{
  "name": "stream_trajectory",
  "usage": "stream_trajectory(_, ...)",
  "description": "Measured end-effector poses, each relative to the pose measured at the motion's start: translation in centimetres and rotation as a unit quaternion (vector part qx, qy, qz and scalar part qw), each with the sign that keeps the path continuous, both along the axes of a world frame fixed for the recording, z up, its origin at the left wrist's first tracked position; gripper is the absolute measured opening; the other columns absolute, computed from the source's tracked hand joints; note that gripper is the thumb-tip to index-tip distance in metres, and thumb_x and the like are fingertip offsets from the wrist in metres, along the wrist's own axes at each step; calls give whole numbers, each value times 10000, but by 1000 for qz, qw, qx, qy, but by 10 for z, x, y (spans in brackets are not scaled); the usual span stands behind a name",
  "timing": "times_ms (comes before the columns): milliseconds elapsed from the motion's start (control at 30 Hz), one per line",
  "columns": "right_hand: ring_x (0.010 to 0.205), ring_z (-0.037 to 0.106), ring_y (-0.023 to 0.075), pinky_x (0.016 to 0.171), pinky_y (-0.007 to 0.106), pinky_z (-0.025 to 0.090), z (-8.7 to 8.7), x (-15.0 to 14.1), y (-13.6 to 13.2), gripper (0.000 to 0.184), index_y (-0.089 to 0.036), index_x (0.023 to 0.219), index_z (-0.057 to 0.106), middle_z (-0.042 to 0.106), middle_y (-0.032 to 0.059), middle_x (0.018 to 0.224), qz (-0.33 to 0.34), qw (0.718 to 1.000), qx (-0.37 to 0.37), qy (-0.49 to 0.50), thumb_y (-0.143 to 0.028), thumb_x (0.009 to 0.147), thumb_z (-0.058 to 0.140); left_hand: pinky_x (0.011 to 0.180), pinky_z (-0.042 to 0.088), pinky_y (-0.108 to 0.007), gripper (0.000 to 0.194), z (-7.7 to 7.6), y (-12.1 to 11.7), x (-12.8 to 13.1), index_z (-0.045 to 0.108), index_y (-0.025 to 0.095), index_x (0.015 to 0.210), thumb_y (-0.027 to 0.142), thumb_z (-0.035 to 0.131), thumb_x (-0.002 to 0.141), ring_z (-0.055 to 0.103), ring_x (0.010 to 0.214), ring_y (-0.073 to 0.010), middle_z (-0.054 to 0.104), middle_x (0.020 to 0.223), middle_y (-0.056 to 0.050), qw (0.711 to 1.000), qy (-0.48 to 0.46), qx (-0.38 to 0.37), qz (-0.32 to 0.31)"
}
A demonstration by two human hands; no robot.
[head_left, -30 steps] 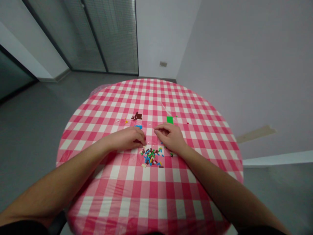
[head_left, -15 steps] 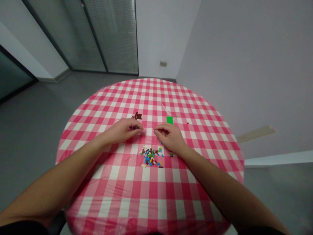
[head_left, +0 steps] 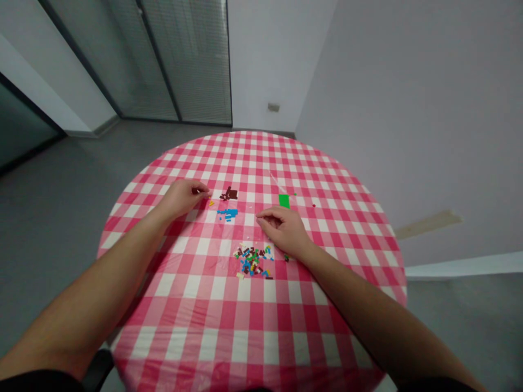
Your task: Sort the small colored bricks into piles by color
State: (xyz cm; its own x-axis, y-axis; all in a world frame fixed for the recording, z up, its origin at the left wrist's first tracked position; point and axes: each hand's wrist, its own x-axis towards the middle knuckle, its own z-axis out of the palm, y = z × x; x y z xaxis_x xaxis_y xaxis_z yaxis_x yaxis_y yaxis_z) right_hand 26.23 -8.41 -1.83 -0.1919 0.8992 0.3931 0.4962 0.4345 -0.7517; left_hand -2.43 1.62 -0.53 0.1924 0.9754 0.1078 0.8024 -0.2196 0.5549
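My left hand (head_left: pixel 188 196) is at the far left, its thumb and fingertips pinched together just above a few small yellow bricks (head_left: pixel 211 203). Anything between those fingertips is too small to make out. Beside it lie brown bricks (head_left: pixel 232 194), with a group of blue bricks (head_left: pixel 229 214) nearer to me. My right hand (head_left: pixel 285 227) rests on the table with thumb and index finger curled together; whatever they may hold is hidden. Between my forearms is a mixed pile of small toy bricks (head_left: pixel 252 260) in several colours.
A green plate-like piece (head_left: pixel 284 201) lies just beyond my right hand. Farther right is a tiny red piece (head_left: pixel 314 206). A checked red-and-white cloth (head_left: pixel 253 321) covers the round table. A wall (head_left: pixel 408 136) stands to the right.
My left hand has gone from the mixed pile, over the blue bricks, to the yellow ones at the far left, uncovering the blue group. My right hand has stayed in place.
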Motion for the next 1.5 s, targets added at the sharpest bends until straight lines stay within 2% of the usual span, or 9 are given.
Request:
stream_trajectory(167, 652, 609, 143, 623, 288, 493, 1, 1, -1, 118, -199, 883, 753, 736, 37, 788, 2, 1000, -5, -1, -226, 853, 643, 601, 438, -286, 229, -5, 4, -1, 798, 217, 799, 385, 652, 745, 657, 677, -218, 775, 779, -62, 1000, 7, -21, -2)
stream_trajectory(300, 683, 633, 148, 638, 284, 495, 1, 1, 0, 125, -189, 891, 756, 744, 46, 809, 26, 1000, -16, -6, -214, 860, 638, 590, 447, -281, 228, -12, 8, -5, 798, 212, 779, 377, 662, 701, 662, 659, -215, 774, 754, -54, 998, -29, -52, 8)
stream_trajectory(533, 709, 662, 146, 659, 270, 487, 3, 4, 0, 147, -189, 887, 771, 769, 48, 846, 99, 990, -47, -89, -149, 844, 635, 563, 442, -275, 250, -19, 11, -9, 792, 204, 750, 418, 695, 663, 666, 661, -214, 774, 748, -54, 994, -71, -80, 13)
stream_trajectory(667, 727, 682, 162, 678, 286, 492, 11, 13, 2, 174, -207, 853, 780, 773, 44, 836, 149, 975, -59, -152, -114, 831, 635, 589, 447, -282, 254, -16, 8, -7, 791, 199, 766, 414, 706, 661, 670, 688, -220, 775, 767, -60, 993, -84, -86, 14)
stream_trajectory(933, 706, 683, 160, 655, 274, 491, 24, 36, 5, 242, -240, 853, 806, 782, 28, 856, 240, 937, -102, -232, -87, 784, 632, 568, 386, -286, 307, -4, -3, 8, 790, 192, 840, 460, 677, 741, 578, 625, -187, 709, 703, -51, 996, -67, 3, 55)
stream_trajectory(1067, 676, 671, 154, 656, 272, 485, 20, 36, 5, 263, -252, 816, 811, 777, 16, 816, 258, 939, -95, -206, -63, 750, 640, 598, 409, -288, 302, -6, -6, 14, 791, 175, 878, 398, 627, 760, 565, 623, -182, 720, 747, -62, 998, -59, 17, 31)
stream_trajectory(1200, 679, 669, 153, 670, 274, 480, 19, 34, 5, 274, -240, 798, 810, 770, 19, 791, 267, 932, -85, -231, -45, 744, 625, 603, 421, -278, 314, -8, -10, 20, 796, 173, 928, 370, 602, 779, 571, 637, -176, 736, 809, -61, 998, -58, 25, 12)
stream_trajectory(1367, 648, 652, 147, 634, 268, 467, 23, 29, 3, 275, -217, 777, 797, 759, 21, 768, 260, 928, -102, -248, -31, 724, 601, 575, 405, -267, 287, -9, -16, 25, 794, 181, 924, 352, 598, 803, 597, 662, -174, 743, 836, -57, 998, -64, 11, -26)
stream_trajectory(1500, 649, 647, 149, 631, 272, 461, 24, 25, 1, 261, -198, 753, 773, 754, 29, 773, 245, 932, -102, -247, -20, 717, 585, 610, 445, -276, 275, -9, -20, 29, 787, 177, 928, 356, 596, 844, 635, 710, -185, 755, 874, -68, 994, -91, -4, -64)
